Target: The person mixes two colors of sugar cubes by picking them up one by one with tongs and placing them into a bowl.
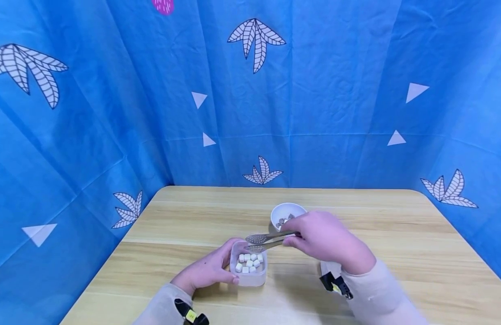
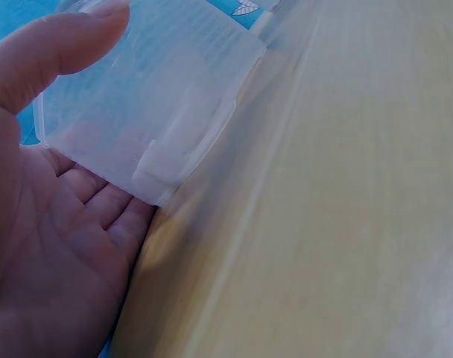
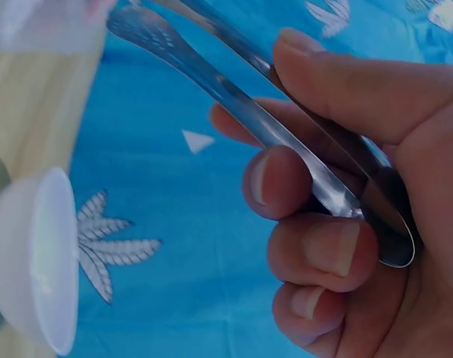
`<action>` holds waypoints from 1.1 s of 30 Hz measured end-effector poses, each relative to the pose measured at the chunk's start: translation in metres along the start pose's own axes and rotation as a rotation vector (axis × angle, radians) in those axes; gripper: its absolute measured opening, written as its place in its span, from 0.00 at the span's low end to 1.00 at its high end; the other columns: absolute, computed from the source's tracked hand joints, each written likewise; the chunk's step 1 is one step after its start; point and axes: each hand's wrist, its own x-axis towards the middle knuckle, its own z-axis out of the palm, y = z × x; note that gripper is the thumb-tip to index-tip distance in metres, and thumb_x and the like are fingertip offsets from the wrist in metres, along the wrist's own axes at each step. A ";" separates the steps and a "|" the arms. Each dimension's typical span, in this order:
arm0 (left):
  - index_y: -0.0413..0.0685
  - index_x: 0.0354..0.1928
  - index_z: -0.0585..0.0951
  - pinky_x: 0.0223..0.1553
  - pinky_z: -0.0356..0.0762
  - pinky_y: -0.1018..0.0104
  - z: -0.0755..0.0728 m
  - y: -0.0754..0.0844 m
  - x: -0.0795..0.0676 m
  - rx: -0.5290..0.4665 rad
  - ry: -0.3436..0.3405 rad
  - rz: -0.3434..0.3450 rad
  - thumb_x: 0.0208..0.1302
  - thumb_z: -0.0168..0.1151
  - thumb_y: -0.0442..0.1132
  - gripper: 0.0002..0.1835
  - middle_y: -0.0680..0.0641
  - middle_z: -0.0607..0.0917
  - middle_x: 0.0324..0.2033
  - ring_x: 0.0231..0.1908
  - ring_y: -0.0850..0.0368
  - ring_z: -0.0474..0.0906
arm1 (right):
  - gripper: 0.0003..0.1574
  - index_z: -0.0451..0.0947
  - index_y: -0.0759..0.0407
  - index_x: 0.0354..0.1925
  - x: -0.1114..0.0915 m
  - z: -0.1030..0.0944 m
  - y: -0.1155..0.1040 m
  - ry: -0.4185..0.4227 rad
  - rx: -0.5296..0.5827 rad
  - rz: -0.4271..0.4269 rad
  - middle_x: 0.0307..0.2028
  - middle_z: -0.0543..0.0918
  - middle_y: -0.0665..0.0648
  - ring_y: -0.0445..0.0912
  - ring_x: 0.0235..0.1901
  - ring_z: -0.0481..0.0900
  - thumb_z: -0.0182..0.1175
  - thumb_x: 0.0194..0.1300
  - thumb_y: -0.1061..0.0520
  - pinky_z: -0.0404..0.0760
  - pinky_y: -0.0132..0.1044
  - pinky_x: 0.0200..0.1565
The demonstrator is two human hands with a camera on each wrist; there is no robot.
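Note:
My left hand [image 1: 207, 271] grips a translucent plastic container [image 1: 251, 280] on the table, thumb on the near side and fingers around the far side. Inside lie several small white cubes [image 1: 249, 263]. With my right hand [image 1: 321, 237] I hold metal tongs [image 3: 226, 93], fingers curled round the handle end. Their perforated tips point left and hang over the container's back part, spread apart with nothing visible between them. Seen from the left wrist, the container's wall [image 2: 189, 97] stands between thumb and fingers.
Behind my right hand stands a white bowl [image 1: 287, 207] with brownish pieces and something white in it, partly hidden by the hand. A pale object [image 1: 330, 268] lies under my right wrist. Blue patterned cloth [image 1: 315, 99] hangs beyond the wooden table [image 1: 201, 207].

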 end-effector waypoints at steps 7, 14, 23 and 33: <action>0.61 0.75 0.58 0.71 0.58 0.65 0.000 0.002 0.000 -0.007 -0.012 0.016 0.56 0.73 0.43 0.47 0.52 0.69 0.70 0.70 0.53 0.65 | 0.09 0.86 0.40 0.39 0.010 0.019 -0.017 -0.026 -0.054 -0.003 0.28 0.81 0.36 0.34 0.26 0.76 0.70 0.62 0.41 0.76 0.37 0.25; 0.57 0.75 0.58 0.71 0.58 0.65 0.000 0.003 0.000 -0.011 -0.014 0.015 0.57 0.72 0.44 0.46 0.51 0.70 0.68 0.69 0.52 0.66 | 0.11 0.87 0.40 0.38 0.016 0.032 -0.026 -0.056 -0.084 -0.006 0.30 0.85 0.37 0.36 0.28 0.79 0.71 0.59 0.39 0.77 0.39 0.27; 0.58 0.75 0.59 0.71 0.58 0.65 0.000 0.002 -0.002 0.004 -0.003 -0.010 0.55 0.72 0.44 0.47 0.51 0.69 0.70 0.70 0.53 0.65 | 0.11 0.82 0.42 0.30 0.019 0.042 -0.037 -0.078 -0.132 -0.032 0.24 0.80 0.38 0.35 0.20 0.69 0.72 0.59 0.41 0.68 0.36 0.20; 0.57 0.75 0.58 0.71 0.57 0.65 0.001 0.003 -0.002 0.004 -0.001 -0.021 0.55 0.72 0.44 0.47 0.51 0.68 0.71 0.70 0.54 0.64 | 0.10 0.82 0.40 0.29 0.017 0.038 -0.033 -0.029 -0.138 -0.070 0.24 0.80 0.36 0.34 0.22 0.73 0.73 0.58 0.42 0.68 0.35 0.21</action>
